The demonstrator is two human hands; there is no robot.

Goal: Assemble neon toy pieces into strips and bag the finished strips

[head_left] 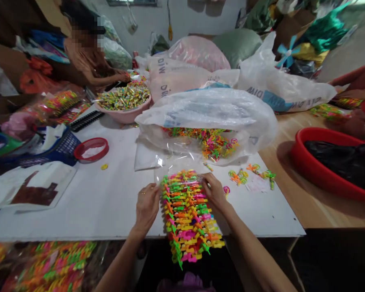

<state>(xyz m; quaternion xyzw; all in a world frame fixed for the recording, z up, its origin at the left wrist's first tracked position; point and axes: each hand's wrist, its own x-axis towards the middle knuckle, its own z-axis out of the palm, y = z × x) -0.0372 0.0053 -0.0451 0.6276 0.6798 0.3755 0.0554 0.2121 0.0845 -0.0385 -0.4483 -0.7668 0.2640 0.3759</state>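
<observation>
A long stack of small neon plastic toys (188, 215), pink, green, orange and yellow, lies on the white table (109, 202) and overhangs its near edge. A clear plastic bag (176, 168) covers the stack's far end. My left hand (147, 207) presses against the stack's left side with fingers curled. My right hand (214, 190) grips the right side at the bag's mouth.
A big clear sack (209, 117) of loose toys lies just beyond. Stray toys (255, 172) sit to the right, near a red basin (310, 166). A pink basin (124, 103), a red ring-shaped lid (91, 149) and another person (91, 56) are at far left.
</observation>
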